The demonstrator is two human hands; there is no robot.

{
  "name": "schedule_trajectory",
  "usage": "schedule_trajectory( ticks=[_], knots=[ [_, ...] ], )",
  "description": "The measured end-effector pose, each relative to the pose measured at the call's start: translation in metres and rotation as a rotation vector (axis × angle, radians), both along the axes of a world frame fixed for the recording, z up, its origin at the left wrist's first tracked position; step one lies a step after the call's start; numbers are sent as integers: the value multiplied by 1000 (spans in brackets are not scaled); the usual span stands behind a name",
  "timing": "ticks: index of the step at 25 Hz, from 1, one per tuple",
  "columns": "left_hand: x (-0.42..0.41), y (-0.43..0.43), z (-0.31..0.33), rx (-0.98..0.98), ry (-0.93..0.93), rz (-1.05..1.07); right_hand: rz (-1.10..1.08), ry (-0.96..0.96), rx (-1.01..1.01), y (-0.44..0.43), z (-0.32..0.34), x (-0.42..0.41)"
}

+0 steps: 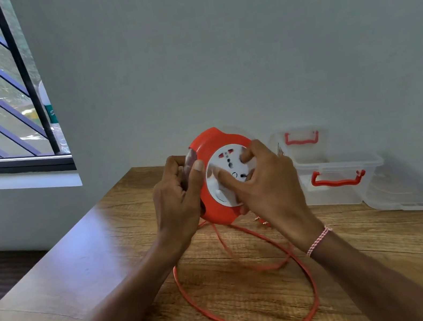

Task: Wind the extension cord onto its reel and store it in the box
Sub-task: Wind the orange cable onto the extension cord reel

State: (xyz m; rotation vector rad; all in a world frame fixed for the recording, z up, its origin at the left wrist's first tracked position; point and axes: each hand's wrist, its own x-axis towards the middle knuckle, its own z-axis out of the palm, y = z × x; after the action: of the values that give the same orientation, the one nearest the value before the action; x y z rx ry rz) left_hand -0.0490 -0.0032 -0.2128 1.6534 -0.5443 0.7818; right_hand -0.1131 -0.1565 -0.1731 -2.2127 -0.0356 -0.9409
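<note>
Wooden table (88,269): brown grained top, filling the lower part of the view from 7 to 4 o'clock.
Loose cord (309,279): thin orange cable lying in one wide open loop on the table at 6 o'clock, nearest the viewer, rising to the reel above it.
Reel (203,144): round orange housing with a white socket face, held upright at the centre, lifted off the table.
Left hand (176,197): at 9 o'clock of the reel, fingers curled round its rim, thumb pressed flat on the orange front.
Right hand (267,181): at 3 o'clock of the reel, fingers spread and pressing on the white socket face, seemingly to turn it.
Bracelet (319,239): pink-and-white braided band on the right wrist.
Box (369,162): clear plastic tub with orange handles, at 2 o'clock against the wall, well apart from the reel; a lid (412,198) lies beside it.
Progress: winding looks under way, judging by the loop not yet wound.
Remaining: finish winding, then place the reel in the box.
</note>
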Motion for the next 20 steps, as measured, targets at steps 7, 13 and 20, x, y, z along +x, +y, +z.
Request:
schedule_trajectory(
  ticks=[7, 13, 20],
  knots=[
    [5, 3, 4, -50, 37, 79, -128, -191, -458, -11, 6, -2],
    [5, 5, 6, -29, 54, 43, -89, -137, -996, -18, 8, 0],
    [-1, 0, 3, -43, 32, 15, -79, -191, -555, -9, 5, -2]
  ],
)
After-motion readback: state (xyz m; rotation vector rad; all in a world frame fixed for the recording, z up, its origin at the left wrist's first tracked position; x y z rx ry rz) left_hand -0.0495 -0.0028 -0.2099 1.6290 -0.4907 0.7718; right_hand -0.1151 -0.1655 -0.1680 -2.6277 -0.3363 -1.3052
